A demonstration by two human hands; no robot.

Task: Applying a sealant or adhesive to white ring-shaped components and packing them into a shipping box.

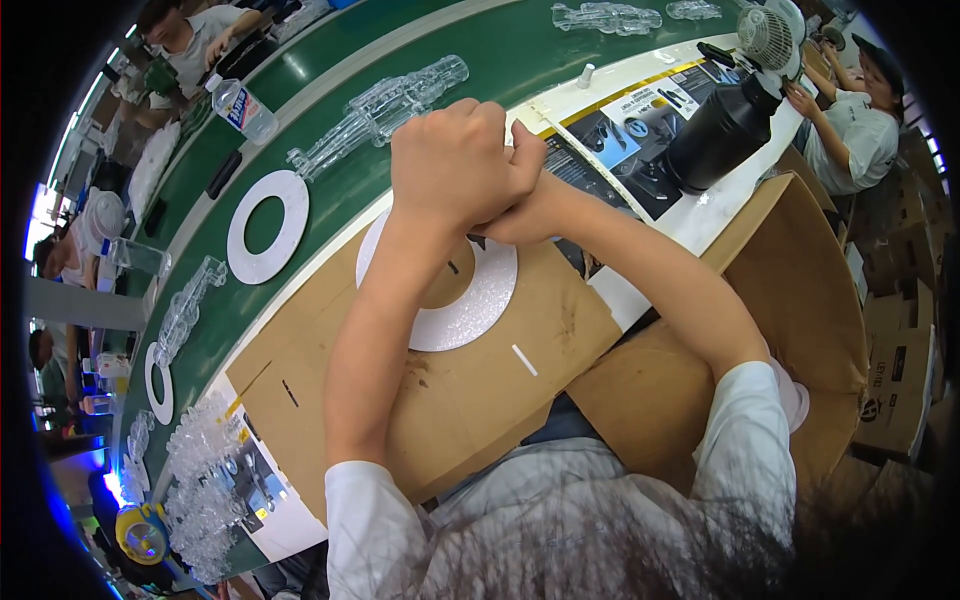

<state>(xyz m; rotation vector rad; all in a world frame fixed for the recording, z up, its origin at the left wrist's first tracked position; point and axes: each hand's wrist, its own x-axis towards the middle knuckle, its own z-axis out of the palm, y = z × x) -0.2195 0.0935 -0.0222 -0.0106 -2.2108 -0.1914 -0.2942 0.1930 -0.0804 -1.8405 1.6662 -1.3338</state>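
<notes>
My left hand [450,165] is closed in a fist, knuckles up, above the far edge of a cardboard sheet. Pressed against it from the right is my right hand [525,210], its fingers curled and mostly hidden. Whatever lies inside the two hands, if anything, is out of sight. Below them a glittery white ring [470,315] rests on the brown cardboard [500,400], partly covered by my left forearm. Just beyond my left hand, a clear plastic tray [380,110] with a long moulded shape lies on the green belt.
The green conveyor belt [330,215] curves past, bearing another white ring [265,228], a bottle [243,110] and clear trays [190,310]. Stacked clear trays [205,480] stand left. At right are a black bottle [725,135], a fan [768,40] and an open carton [800,300]. Co-workers sit nearby.
</notes>
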